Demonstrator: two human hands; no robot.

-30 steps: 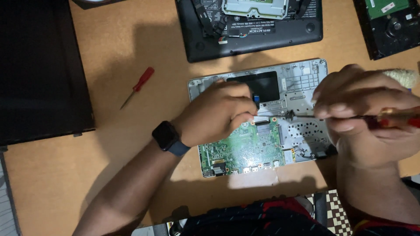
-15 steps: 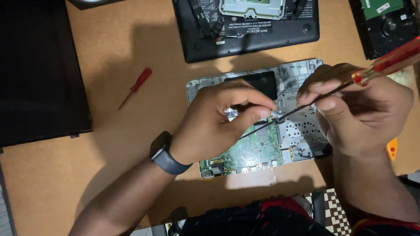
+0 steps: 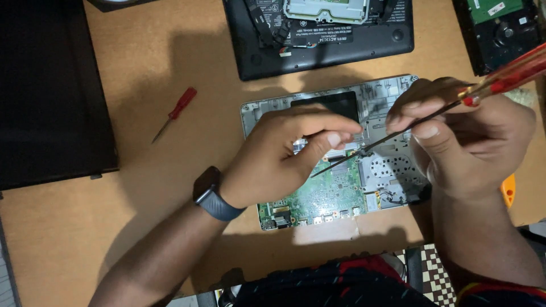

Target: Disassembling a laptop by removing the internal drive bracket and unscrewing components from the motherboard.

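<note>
An opened laptop chassis (image 3: 387, 94) lies on the wooden table with a green circuit board (image 3: 330, 196) in its lower half. My left hand (image 3: 284, 153) rests on the board, thumb and forefinger pinched at a small part near its upper edge. My right hand (image 3: 460, 142) grips a long screwdriver (image 3: 500, 77) with a red transparent handle, its thin shaft slanting down-left so the tip sits on the board just right of my left fingertips. A dark smartwatch (image 3: 210, 193) is on my left wrist.
A small red screwdriver (image 3: 175, 113) lies loose on the table to the left. A black laptop base (image 3: 318, 34) sits at the top, a hard drive (image 3: 500, 28) at the top right, a dark panel (image 3: 51, 91) at the far left. An orange object (image 3: 508, 190) peeks from behind my right hand.
My right hand has tilted the screwdriver from nearly level to a steep slant, the handle rising up-right. The tip has slid left along the board toward my left fingers.
</note>
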